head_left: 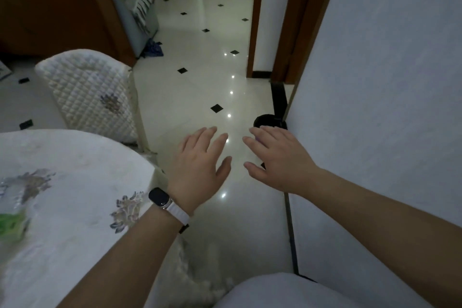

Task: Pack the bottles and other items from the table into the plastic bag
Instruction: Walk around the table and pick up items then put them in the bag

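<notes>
Holding both hands out flat over the glossy floor tiles (200,87), palms down, fingers spread, gripping nothing. Left hand (200,167) wearing a smartwatch (160,197) on a white band, screen dark, no writing showing. Right hand (280,157) hovering just beside the left one, near the white wall (387,107), partly covering a small black round container (265,121) sitting on the floor at the wall corner.

Sitting off to the left: the table (62,195) under a white cloth with grey-blue flower patches. Only one task thing peeking in there, a blurry green package (10,224) at the far left edge, too smeared to read any label or brand. Not seeing any bottles or the plastic bag in this shot.

Standing beyond the table, a chair with a quilted white cover (92,97), tucked close to the table edge. Further back, a wooden door frame (256,17), a striped cushion (143,7) and a dark blue cloth heap (153,49) lying on the floor
</notes>
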